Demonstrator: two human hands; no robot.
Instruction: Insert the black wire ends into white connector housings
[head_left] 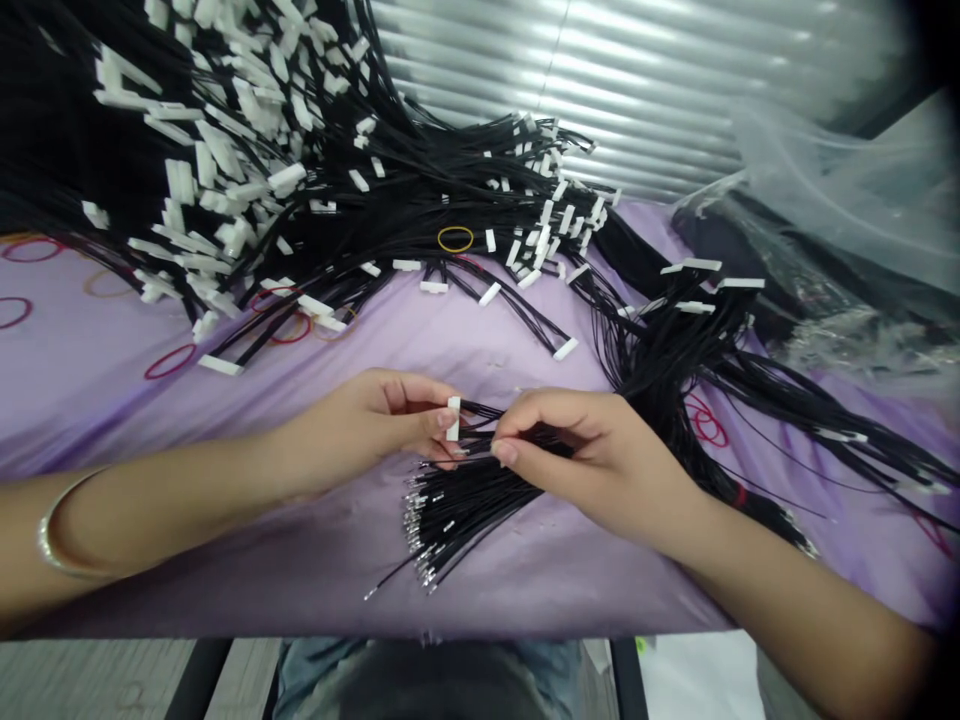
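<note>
Between the thumb and fingers of my left hand (405,415) is a white connector housing (454,419), held upright with black wires running out of its right side. Just to the right, my right hand (570,440) pinches a thin black wire (474,459) near its metal-tipped end, thumb against forefinger. That tip lies close to the housing's lower end; whether it touches cannot be made out. Below both hands a fanned bundle of loose black wires (480,505) rests on the purple cloth, its small metal terminals (412,520) pointing left.
A big heap of black cables with white connectors (225,160) fills the back left. More cables (675,340) lie at the right, beside clear plastic bags (847,270). Red rubber bands (706,420) and a yellow band (455,239) are scattered about. The purple-covered table (300,590) ends near my lap.
</note>
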